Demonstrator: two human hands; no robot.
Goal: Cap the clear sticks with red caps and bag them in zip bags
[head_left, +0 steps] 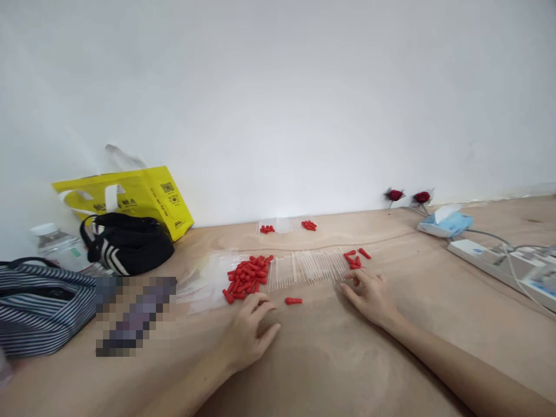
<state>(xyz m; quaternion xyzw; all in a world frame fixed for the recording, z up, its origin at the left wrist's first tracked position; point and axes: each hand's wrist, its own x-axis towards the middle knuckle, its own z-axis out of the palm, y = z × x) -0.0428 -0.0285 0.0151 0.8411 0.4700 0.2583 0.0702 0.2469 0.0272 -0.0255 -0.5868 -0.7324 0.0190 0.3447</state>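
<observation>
My left hand (254, 331) is low over the table, fingers slightly bent and apart, nothing seen in them. Just beyond its fingertips lies a heap of small red peg-shaped pieces (247, 277), partly on a clear plastic bag (197, 286). One single red piece (293, 300) lies between my two hands. A row of thin pale sticks (306, 268) is laid side by side right of the heap. At the row's right end my right hand (369, 296) has its thumb and fingers apart, close to several loose red pieces (354, 259).
Farther back, two small red groups (266, 229) lie on clear bags by the wall. At left stand a yellow bag (130, 197), a black pouch (134, 243), a jar (58, 249) and a striped bag (47, 307). At right are a tissue pack (445, 223), power strips (482, 258) and artificial roses (421, 197).
</observation>
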